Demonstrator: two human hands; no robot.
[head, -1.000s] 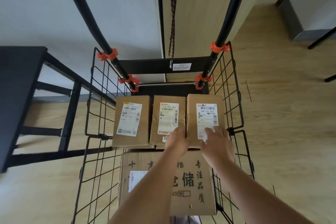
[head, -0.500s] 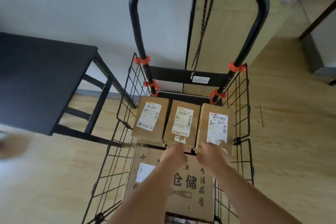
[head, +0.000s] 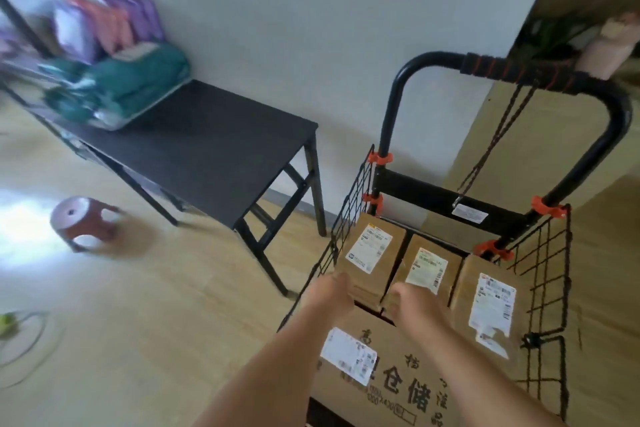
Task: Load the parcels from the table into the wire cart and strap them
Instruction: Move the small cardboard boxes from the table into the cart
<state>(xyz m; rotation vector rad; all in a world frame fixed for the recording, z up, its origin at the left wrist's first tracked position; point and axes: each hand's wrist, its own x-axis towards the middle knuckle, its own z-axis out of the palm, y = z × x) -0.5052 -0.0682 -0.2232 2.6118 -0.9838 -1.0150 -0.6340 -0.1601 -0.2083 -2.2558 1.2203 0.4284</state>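
Wood floor [head: 156, 322] lies open on the left, with the black table [head: 214, 156] beside the wire cart [head: 433, 189]. Teal bags [head: 138, 80] wait at the table's far left end, well left of both hands. In the cart, the big box [head: 415, 374] carries three small boxes [head: 426, 267]. The left hand [head: 330, 295], nearer the bags, and the right hand [head: 410, 300] are apart at the boxes' near edges, grip unclear.

One wire cart [head: 550, 255], three small parcels [head: 372, 255], one large box [head: 412, 388], one table [head: 207, 142], one stool [head: 81, 218].
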